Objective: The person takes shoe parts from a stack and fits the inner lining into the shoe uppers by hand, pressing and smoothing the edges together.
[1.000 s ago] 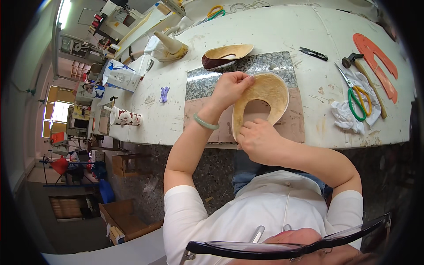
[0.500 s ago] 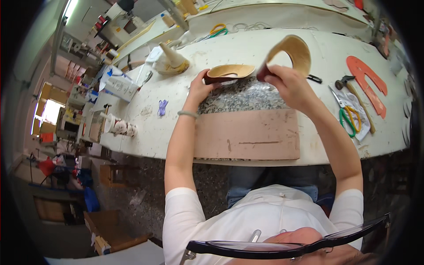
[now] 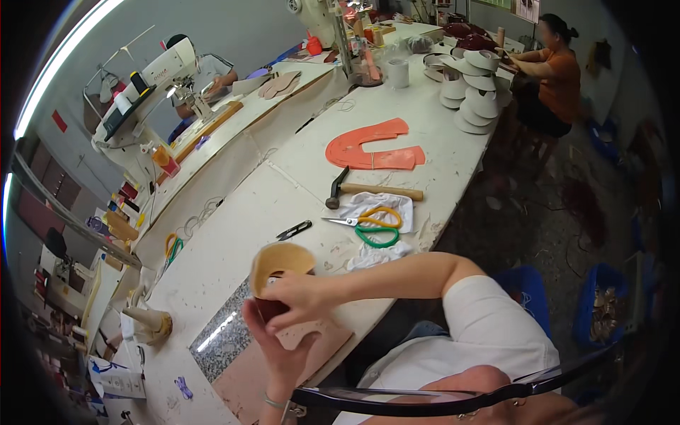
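Note:
A curved shoe upper [image 3: 282,261], tan inside and dark red outside, is pinched by my right hand [image 3: 304,297] above the granite slab. My left hand [image 3: 283,358] is just below it, fingers and thumb spread apart, fingertips by the upper's dark red lower edge. Whether they touch it, I cannot tell. Only one upper can be made out; my hands hide part of it. Beneath them are the grey granite slab [image 3: 221,340] and a pinkish-brown board [image 3: 244,389].
Right of my hands lie black thread snips [image 3: 294,230], scissors [image 3: 375,225] on white cloth, a hammer [image 3: 375,191] and orange templates [image 3: 368,145]. A cone-shaped pot [image 3: 150,322] stands left. White curved pieces [image 3: 474,92] are stacked far off, near a seated co-worker [image 3: 556,71].
The view has swung to the right. My hands, earlier apart with an upper in each, have come together; the left hand's fingers have spread and its upper is no longer distinguishable.

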Demonstrator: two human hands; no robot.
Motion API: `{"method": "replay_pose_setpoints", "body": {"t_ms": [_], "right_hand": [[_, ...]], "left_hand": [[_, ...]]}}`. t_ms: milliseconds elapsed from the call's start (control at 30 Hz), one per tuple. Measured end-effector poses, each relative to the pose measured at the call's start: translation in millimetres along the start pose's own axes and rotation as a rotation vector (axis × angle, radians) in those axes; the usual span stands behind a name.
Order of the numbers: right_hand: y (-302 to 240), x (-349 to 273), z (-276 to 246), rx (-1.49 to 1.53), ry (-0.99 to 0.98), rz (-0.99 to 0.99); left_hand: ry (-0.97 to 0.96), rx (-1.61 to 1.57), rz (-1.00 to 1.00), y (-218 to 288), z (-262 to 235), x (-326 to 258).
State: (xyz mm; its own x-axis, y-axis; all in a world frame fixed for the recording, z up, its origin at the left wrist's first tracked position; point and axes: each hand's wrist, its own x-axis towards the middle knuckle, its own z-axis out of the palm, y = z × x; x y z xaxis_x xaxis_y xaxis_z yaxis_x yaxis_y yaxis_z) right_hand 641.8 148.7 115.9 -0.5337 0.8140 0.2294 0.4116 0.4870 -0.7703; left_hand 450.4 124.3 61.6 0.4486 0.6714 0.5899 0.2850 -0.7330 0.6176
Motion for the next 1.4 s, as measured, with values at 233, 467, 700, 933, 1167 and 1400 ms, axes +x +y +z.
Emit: {"method": "replay_pose_setpoints", "body": {"t_ms": [233,467,700,933,1167,1400], "right_hand": [[57.8,-121.0,-175.8,-0.845,0.341,0.157],[101.3,-265.5,-567.5,-1.694,1.092,0.834],[219.8,-366.0,-531.1,-1.047,0.970,1.245],[333.1,-445.4,-488.6,-0.616,1.612,1.645],[355.4,-408.1,-464.6,-0.263,1.886,1.155],[304.7,-255.0,-383.8,0.622,1.822,0.825]], "left_hand": [[0.279,-0.422,-0.518,-23.1,-13.3,-12.7],[0.246,-0.377,-0.623,-60.4,12.4,-3.0],[0.202,-0.138,-0.791,-55.0,33.9,21.1],[0.176,-0.189,-0.829,-63.6,57.6,51.5],[0.102,-0.222,-0.794,-63.0,71.0,65.9],[0.017,-0.367,-0.685,-50.7,76.1,86.7]]}}
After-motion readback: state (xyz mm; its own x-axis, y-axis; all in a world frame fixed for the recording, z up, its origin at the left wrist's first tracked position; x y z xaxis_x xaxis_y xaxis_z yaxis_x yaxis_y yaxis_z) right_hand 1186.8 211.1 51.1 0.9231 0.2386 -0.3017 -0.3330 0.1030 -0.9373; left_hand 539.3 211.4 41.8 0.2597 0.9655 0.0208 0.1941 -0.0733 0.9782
